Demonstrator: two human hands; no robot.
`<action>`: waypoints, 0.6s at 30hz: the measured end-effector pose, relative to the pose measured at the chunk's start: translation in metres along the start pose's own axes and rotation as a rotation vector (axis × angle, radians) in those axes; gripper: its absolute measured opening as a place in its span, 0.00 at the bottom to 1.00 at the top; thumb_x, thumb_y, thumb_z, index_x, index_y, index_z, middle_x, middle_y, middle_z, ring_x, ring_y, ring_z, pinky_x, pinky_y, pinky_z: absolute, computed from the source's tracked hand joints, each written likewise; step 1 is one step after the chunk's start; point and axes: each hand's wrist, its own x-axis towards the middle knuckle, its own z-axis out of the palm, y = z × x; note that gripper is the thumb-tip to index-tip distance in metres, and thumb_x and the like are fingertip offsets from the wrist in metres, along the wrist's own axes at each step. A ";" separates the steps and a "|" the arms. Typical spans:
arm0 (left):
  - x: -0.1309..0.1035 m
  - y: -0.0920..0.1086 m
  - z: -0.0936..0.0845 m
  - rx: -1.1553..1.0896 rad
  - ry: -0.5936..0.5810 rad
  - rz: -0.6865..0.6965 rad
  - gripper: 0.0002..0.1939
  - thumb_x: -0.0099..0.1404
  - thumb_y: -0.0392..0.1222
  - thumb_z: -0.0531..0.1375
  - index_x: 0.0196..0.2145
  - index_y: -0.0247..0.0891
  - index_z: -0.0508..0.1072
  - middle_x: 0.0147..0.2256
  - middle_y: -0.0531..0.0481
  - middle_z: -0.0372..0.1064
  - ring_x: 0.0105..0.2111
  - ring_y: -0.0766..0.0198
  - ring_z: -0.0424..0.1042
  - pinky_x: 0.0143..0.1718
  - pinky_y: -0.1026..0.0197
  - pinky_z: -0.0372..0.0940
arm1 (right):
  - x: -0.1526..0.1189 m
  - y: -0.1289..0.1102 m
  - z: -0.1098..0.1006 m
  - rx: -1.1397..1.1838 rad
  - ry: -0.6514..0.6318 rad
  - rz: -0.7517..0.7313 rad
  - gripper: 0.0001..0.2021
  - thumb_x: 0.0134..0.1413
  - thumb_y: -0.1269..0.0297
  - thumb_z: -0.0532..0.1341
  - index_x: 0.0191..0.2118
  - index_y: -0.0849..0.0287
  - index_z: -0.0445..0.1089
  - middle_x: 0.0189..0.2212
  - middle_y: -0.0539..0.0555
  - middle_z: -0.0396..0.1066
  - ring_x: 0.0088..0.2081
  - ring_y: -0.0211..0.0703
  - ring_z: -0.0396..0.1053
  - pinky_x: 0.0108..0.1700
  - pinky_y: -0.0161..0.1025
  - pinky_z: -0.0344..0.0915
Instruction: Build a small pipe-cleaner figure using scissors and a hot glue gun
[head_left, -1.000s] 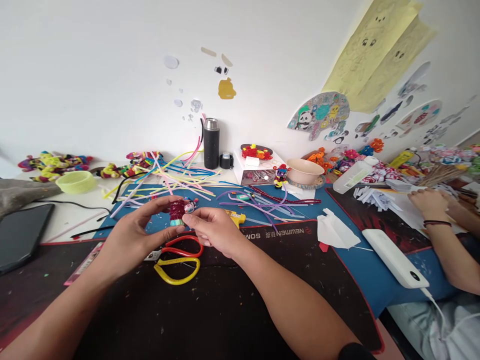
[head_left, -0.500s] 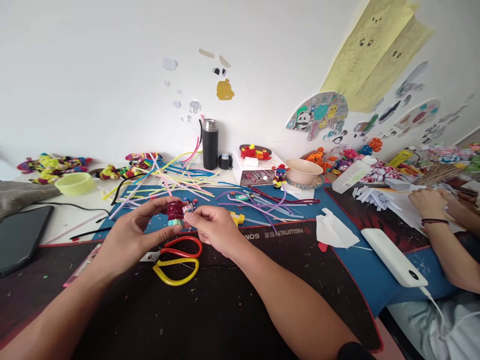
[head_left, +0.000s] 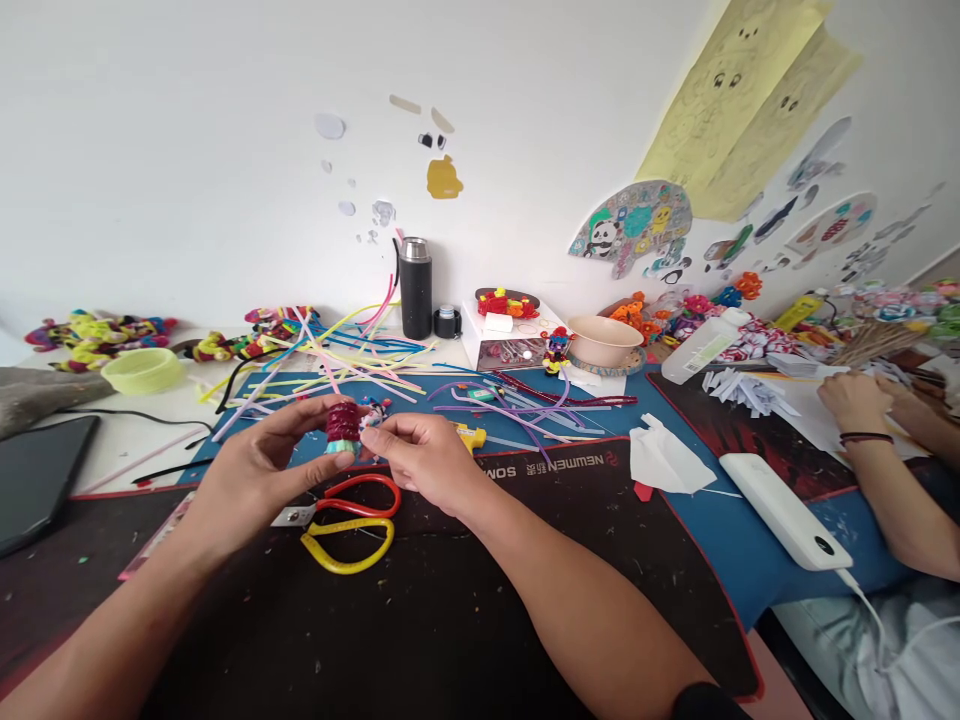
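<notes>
Between the thumb and fingers of my left hand (head_left: 274,462) is a small dark red coil of fuzzy pipe cleaner (head_left: 343,422) with a pale green lower end. My right hand (head_left: 420,458) pinches a small white, blue and red piece (head_left: 373,412) right beside the coil; its exact kind is partly hidden by my fingers. Just below both hands lie scissors (head_left: 352,520) with one red and one yellow handle loop, their blades partly under my left hand. Behind my right hand shows a yellow glue gun (head_left: 471,437), mostly covered.
Loose pipe cleaners (head_left: 337,362) spread behind my hands. Farther back stand a black thermos (head_left: 416,290), a white box (head_left: 487,350), a small figure (head_left: 556,352) and a beige bowl (head_left: 604,342). At right are a white power bank (head_left: 786,512) and another person's hands (head_left: 855,405). A tablet (head_left: 45,480) lies left.
The whole view has shifted slightly, so things sit a little farther left. Both hands keep their hold, and the coil and the small piece remain side by side.
</notes>
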 end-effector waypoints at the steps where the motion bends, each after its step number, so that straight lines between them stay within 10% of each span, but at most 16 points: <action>1: -0.001 0.000 0.001 -0.015 0.002 0.003 0.39 0.44 0.64 0.80 0.51 0.45 0.84 0.56 0.38 0.84 0.62 0.32 0.76 0.66 0.34 0.68 | 0.000 -0.001 0.001 0.008 -0.001 0.009 0.23 0.55 0.40 0.73 0.35 0.58 0.77 0.22 0.44 0.64 0.20 0.32 0.53 0.24 0.35 0.49; 9: -0.005 -0.004 0.009 -0.257 -0.032 0.003 0.38 0.43 0.52 0.84 0.52 0.47 0.82 0.56 0.41 0.85 0.62 0.36 0.78 0.59 0.42 0.78 | -0.004 -0.016 0.007 0.154 -0.033 0.116 0.26 0.46 0.40 0.78 0.31 0.57 0.71 0.17 0.38 0.52 0.19 0.30 0.47 0.22 0.36 0.45; 18: -0.009 -0.005 0.018 -0.492 -0.207 0.019 0.28 0.58 0.51 0.79 0.54 0.50 0.80 0.61 0.40 0.81 0.62 0.40 0.79 0.54 0.49 0.79 | -0.005 -0.013 0.006 0.310 -0.242 0.175 0.27 0.52 0.38 0.76 0.33 0.56 0.66 0.18 0.40 0.60 0.17 0.30 0.52 0.20 0.35 0.42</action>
